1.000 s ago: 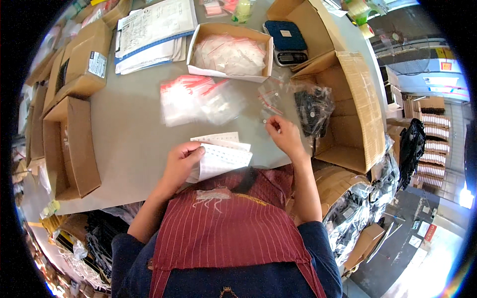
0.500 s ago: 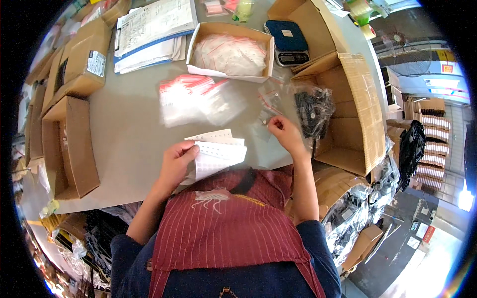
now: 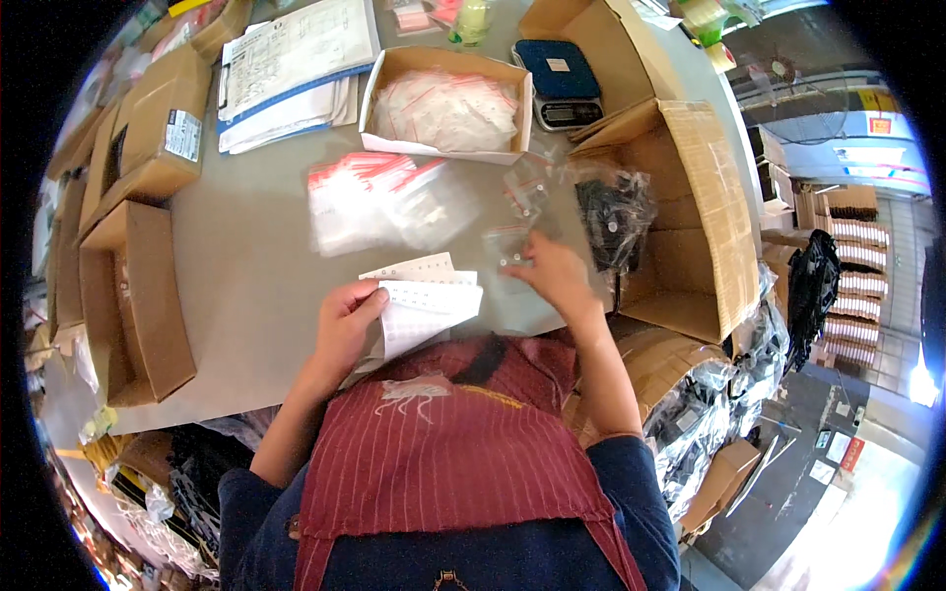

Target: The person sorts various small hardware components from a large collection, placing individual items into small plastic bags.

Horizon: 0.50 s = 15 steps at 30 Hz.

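My left hand point(image 3: 347, 313) pinches a few white sheets of small round stickers point(image 3: 426, 307) between thumb and fingers, just above the table's near side. Further right, my right hand point(image 3: 554, 276) reaches over a small clear zip bag point(image 3: 506, 239) on the table. Its fingertips are apart and touch or nearly touch the bag, which has small white dots on it. Another small zip bag point(image 3: 527, 189) with a red seal line lies just beyond. Ahead of the sheets is a spread pile of clear zip bags point(image 3: 365, 202) with red seal strips.
A white box point(image 3: 448, 150) full of small zip bags stands at the back, beside a digital scale point(image 3: 558, 74). Clipboards with papers point(image 3: 296, 59) lie back left. An open carton point(image 3: 705, 217) and a bag of black parts point(image 3: 613, 225) stand right; a cardboard box point(image 3: 148, 295) stands left.
My right hand has moved left and a little nearer, and its fingers have spread from a pinch over the small zip bag. The left hand still holds the sheets.
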Each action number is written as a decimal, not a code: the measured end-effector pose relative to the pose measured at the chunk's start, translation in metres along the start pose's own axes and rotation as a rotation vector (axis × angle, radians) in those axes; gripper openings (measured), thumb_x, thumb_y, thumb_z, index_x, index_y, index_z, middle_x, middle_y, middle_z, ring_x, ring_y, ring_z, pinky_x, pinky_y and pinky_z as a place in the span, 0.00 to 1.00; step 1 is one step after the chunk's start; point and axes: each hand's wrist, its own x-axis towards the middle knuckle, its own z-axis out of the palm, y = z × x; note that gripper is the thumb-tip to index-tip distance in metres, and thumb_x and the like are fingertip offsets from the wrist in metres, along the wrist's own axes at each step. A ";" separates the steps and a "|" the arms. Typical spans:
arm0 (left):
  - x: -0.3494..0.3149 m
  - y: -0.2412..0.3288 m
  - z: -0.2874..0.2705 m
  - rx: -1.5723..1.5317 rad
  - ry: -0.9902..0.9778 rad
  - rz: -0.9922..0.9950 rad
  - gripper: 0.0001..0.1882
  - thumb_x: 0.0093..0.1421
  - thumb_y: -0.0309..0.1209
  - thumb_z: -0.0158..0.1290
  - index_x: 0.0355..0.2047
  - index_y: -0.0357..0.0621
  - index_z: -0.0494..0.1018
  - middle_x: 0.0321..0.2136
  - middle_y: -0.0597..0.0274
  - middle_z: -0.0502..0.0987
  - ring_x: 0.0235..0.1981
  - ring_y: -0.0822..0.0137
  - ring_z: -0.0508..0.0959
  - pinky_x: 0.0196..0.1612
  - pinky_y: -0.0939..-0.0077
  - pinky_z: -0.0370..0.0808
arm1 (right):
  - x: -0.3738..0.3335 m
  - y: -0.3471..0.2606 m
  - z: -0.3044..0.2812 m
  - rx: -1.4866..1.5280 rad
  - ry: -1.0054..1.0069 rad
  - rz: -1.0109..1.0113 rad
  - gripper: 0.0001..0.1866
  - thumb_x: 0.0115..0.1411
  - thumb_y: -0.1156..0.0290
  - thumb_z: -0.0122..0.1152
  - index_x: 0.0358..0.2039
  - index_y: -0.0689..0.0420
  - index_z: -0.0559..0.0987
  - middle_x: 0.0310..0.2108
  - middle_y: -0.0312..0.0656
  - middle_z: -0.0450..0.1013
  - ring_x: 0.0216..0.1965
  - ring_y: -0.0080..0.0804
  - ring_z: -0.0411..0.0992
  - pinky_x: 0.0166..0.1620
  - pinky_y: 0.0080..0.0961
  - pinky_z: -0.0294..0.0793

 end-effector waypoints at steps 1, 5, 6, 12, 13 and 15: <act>-0.001 -0.001 0.001 -0.016 0.016 0.010 0.14 0.66 0.30 0.54 0.46 0.33 0.79 0.39 0.62 0.82 0.40 0.72 0.78 0.47 0.75 0.73 | 0.000 -0.006 0.004 0.050 0.020 -0.001 0.25 0.57 0.46 0.66 0.36 0.58 0.76 0.29 0.53 0.78 0.34 0.54 0.77 0.37 0.46 0.74; -0.004 0.016 0.016 -0.192 0.121 -0.039 0.10 0.66 0.28 0.53 0.36 0.32 0.77 0.30 0.72 0.76 0.34 0.78 0.71 0.40 0.80 0.69 | 0.013 0.009 0.001 -0.162 0.174 0.136 0.24 0.61 0.47 0.62 0.40 0.58 0.78 0.28 0.54 0.79 0.33 0.55 0.79 0.34 0.49 0.76; -0.004 0.015 0.015 -0.192 0.115 -0.039 0.10 0.66 0.28 0.53 0.36 0.32 0.77 0.30 0.72 0.76 0.34 0.78 0.71 0.40 0.80 0.69 | 0.011 0.015 0.004 -0.164 0.175 0.142 0.24 0.61 0.47 0.62 0.40 0.58 0.78 0.28 0.54 0.79 0.33 0.55 0.79 0.34 0.49 0.76; -0.005 0.000 -0.003 -0.025 0.004 0.003 0.14 0.66 0.31 0.54 0.46 0.33 0.80 0.38 0.64 0.81 0.38 0.73 0.77 0.45 0.76 0.73 | -0.020 -0.019 0.000 -0.267 -0.130 0.109 0.27 0.63 0.42 0.56 0.35 0.58 0.83 0.29 0.54 0.79 0.35 0.54 0.79 0.37 0.47 0.78; -0.006 -0.001 0.000 -0.070 0.045 -0.007 0.14 0.66 0.31 0.54 0.45 0.33 0.80 0.37 0.65 0.81 0.38 0.74 0.77 0.45 0.77 0.73 | -0.020 -0.015 -0.002 -0.269 -0.134 0.109 0.27 0.63 0.42 0.56 0.35 0.58 0.83 0.29 0.54 0.79 0.35 0.54 0.79 0.37 0.47 0.78; -0.008 -0.001 0.004 -0.120 0.093 -0.021 0.13 0.65 0.31 0.55 0.45 0.34 0.80 0.37 0.66 0.80 0.37 0.74 0.76 0.44 0.77 0.73 | -0.015 -0.002 -0.009 -0.003 -0.117 0.124 0.24 0.62 0.45 0.57 0.35 0.55 0.84 0.36 0.48 0.81 0.38 0.49 0.80 0.41 0.45 0.78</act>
